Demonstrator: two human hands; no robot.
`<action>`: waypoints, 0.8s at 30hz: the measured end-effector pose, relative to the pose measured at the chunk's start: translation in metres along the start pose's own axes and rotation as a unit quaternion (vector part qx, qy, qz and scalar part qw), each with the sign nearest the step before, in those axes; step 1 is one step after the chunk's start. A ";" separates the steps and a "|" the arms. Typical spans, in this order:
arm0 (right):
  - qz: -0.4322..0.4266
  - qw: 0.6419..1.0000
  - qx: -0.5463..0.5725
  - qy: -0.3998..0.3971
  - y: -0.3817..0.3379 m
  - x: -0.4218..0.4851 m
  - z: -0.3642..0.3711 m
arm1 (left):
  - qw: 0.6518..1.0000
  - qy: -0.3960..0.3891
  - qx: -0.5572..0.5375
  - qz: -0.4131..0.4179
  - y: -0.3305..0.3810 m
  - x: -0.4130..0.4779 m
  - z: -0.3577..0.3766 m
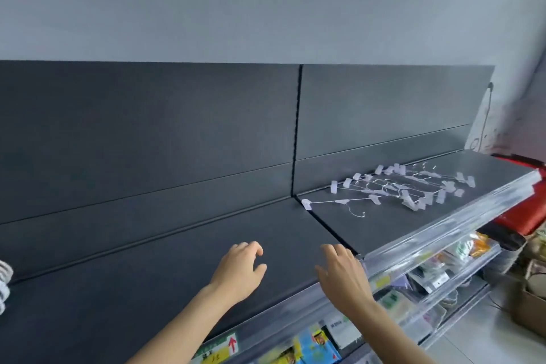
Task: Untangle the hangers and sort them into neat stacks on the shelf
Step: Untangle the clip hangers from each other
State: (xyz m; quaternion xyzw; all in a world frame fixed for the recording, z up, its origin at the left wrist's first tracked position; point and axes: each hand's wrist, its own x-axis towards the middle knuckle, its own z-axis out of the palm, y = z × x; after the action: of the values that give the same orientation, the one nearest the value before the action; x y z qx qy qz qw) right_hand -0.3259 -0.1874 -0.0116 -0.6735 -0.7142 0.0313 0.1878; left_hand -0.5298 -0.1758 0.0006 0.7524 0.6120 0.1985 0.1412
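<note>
A tangled pile of thin wire clip hangers (404, 186) with pale plastic clips lies on the right section of the dark grey top shelf (147, 289). One hanger (339, 202) lies apart at the pile's near left, its hook pointing toward me. My left hand (240, 270) hovers over the left shelf section with loosely curled fingers and holds nothing. My right hand (344, 275) hovers near the shelf's front edge, fingers relaxed and spread, empty. Both hands are well short of the hangers.
A clear plastic price rail (443, 230) runs along the shelf front. Lower shelves hold packaged goods (428, 281). Red material (523, 213) and cardboard boxes (529, 304) stand at the right. White items (4, 284) show at the left edge. A dark back panel rises behind the shelf.
</note>
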 end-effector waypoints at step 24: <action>0.123 0.991 -0.028 -0.043 0.293 0.174 -0.022 | 0.997 -0.035 -0.039 0.063 0.161 0.279 0.171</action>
State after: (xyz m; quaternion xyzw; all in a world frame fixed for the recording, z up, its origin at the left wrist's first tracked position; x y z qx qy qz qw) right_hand -0.0450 0.0045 -0.0392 -0.7592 -0.6341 0.0634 0.1326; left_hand -0.2624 0.0678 -0.0418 0.7899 0.5500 0.2038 0.1789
